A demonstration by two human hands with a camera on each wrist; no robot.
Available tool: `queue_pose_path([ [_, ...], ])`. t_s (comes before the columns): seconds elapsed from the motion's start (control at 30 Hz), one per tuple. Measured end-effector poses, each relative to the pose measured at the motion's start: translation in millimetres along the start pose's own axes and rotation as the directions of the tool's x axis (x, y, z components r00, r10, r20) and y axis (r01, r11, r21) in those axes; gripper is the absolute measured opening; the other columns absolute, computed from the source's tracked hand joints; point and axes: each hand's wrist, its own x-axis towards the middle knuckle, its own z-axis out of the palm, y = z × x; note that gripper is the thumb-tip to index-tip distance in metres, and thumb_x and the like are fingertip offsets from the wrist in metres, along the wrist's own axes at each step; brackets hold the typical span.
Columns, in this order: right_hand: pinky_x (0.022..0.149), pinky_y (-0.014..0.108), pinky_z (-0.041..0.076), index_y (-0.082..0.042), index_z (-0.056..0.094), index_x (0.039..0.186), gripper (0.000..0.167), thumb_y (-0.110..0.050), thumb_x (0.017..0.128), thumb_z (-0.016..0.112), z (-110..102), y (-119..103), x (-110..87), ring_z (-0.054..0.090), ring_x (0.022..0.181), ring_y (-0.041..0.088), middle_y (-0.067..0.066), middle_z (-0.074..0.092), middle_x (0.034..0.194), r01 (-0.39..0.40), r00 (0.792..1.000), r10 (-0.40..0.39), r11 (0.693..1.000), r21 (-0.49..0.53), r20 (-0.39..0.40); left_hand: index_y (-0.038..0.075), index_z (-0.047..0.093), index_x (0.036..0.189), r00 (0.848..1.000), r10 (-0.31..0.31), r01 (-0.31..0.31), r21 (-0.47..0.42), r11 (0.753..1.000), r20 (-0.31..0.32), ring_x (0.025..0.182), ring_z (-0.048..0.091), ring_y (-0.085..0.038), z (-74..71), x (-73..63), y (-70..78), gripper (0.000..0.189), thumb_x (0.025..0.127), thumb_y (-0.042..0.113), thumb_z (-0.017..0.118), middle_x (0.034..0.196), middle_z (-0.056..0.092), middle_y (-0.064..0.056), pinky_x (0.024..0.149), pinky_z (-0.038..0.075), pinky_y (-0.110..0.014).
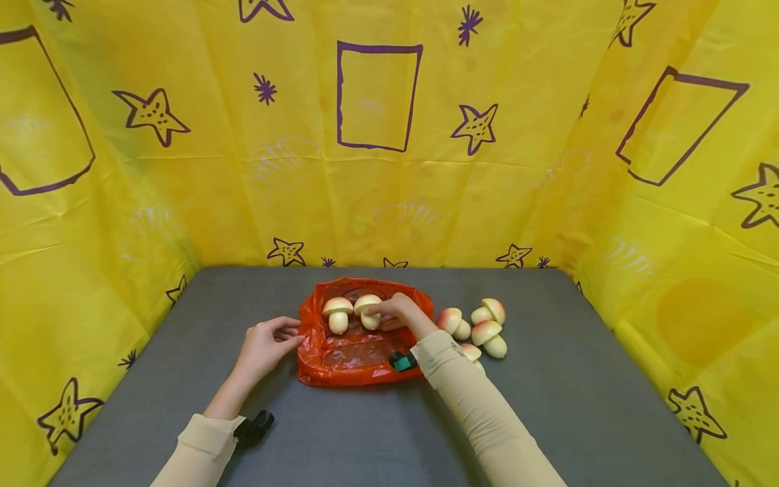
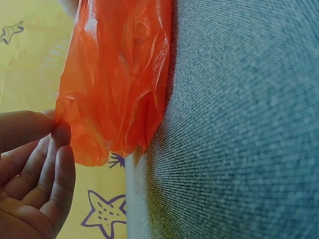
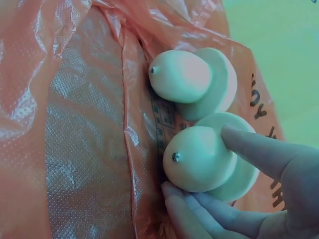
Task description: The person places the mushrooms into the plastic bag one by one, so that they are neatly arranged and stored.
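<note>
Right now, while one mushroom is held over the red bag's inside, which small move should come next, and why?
Probably the right hand should gently release the held mushroom: it is within the red bag, beside another mushroom, and the left hand pinches the bag's edge. More mushrooms lie outside, so a free hand seems useful.

The bag (image 1: 313, 362) is red, mushrooms (image 1: 450, 318) cream with red blushes, table (image 1: 341, 433) grey, backdrop (image 1: 377, 182) yellow with purple starfish (image 1: 477, 128).
</note>
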Motion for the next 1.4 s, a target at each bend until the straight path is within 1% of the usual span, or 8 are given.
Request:
queue_pose_path([
  [0.2,0.088,0.037,0.053,0.009,0.061,0.104,0.039,-0.020,0.082,0.075,2,0,-2.0,0.069,0.091,0.026,0.011,0.064,0.088,0.027,1.000,-0.027,1.000,0.008,0.001,0.004,0.070,0.100,1.000,0.005,-0.005,0.000,1.000,-0.001,0.073,0.065,-0.014,-0.2,0.0,0.1,0.024,0.079,0.015,0.077,0.085,0.070,-0.007,0.063,0.051,-0.018],
  [0.3,0.087,0.038,0.053,0.010,0.058,0.106,0.043,-0.019,0.081,0.076,4,0,-2.5,0.068,0.094,0.028,0.013,0.064,0.092,0.024,1.000,-0.024,1.000,0.009,-0.007,0.005,0.070,0.100,1.000,0.001,-0.001,-0.001,1.000,0.001,0.073,0.065,-0.014,-0.3,-0.3,-0.3,0.025,0.079,0.015,0.077,0.085,0.070,-0.007,0.063,0.051,-0.018],
  [0.4,0.084,0.037,0.054,0.009,0.059,0.103,0.045,-0.024,0.078,0.078,4,0,-3.0,0.068,0.091,0.029,0.016,0.065,0.094,0.041,0.998,-0.043,0.997,-0.060,-0.038,0.004,0.070,0.100,1.000,0.000,0.000,-0.003,1.000,0.004,0.073,0.065,-0.014,-0.4,-0.8,-0.5,0.025,0.079,0.015,0.077,0.085,0.070,-0.007,0.063,0.051,-0.018],
  [0.57,0.080,0.035,0.055,0.005,0.064,0.094,0.045,-0.032,0.075,0.080,5,-1,-4.1,0.068,0.089,0.030,0.018,0.067,0.095,0.065,0.993,-0.084,0.977,-0.203,-0.084,0.004,0.070,0.100,1.000,-0.002,0.002,-0.005,1.000,0.007,0.073,0.065,-0.013,-0.7,-0.9,0.0,0.025,0.079,0.016,0.077,0.085,0.070,-0.007,0.063,0.051,-0.018],
  [0.8,0.087,0.038,0.053,0.007,0.061,0.097,0.037,-0.022,0.080,0.076,4,-4,-7.7,0.067,0.098,0.032,0.025,0.066,0.105,0.026,0.999,-0.030,0.995,-0.094,-0.040,0.004,0.070,0.100,1.000,0.003,-0.003,-0.008,1.000,0.006,0.073,0.066,-0.014,-1.0,-0.5,0.9,0.025,0.079,0.015,0.077,0.085,0.070,-0.007,0.063,0.051,-0.018],
  [1.1,0.088,0.039,0.052,0.012,0.058,0.100,0.037,-0.015,0.081,0.075,0,-5,-11.5,0.067,0.097,0.033,0.027,0.066,0.105,0.026,0.999,-0.028,0.997,-0.070,-0.026,0.004,0.070,0.100,1.000,0.012,-0.012,-0.009,1.000,-0.001,0.072,0.066,-0.014,-1.9,-1.0,1.5,0.025,0.079,0.015,0.077,0.085,0.070,-0.008,0.063,0.051,-0.018],
  [1.23,0.088,0.040,0.052,0.013,0.060,0.101,0.039,-0.016,0.081,0.075,0,-6,-14.1,0.067,0.097,0.034,0.028,0.067,0.104,0.045,0.998,-0.050,0.991,-0.127,-0.038,0.004,0.070,0.100,1.000,0.010,-0.010,-0.009,1.000,-0.001,0.072,0.065,-0.013,-2.6,-2.1,0.9,0.025,0.079,0.016,0.077,0.085,0.070,-0.007,0.063,0.051,-0.018],
  [1.4,0.085,0.039,0.054,0.011,0.065,0.096,0.037,-0.019,0.078,0.078,-1,-7,-14.9,0.068,0.092,0.033,0.025,0.069,0.096,0.055,0.991,-0.082,0.970,-0.239,-0.105,0.005,0.070,0.101,1.000,0.008,-0.008,-0.009,1.000,0.006,0.072,0.065,-0.012,-3.0,-2.5,1.1,0.025,0.080,0.017,0.076,0.085,0.070,-0.007,0.064,0.052,-0.018],
])
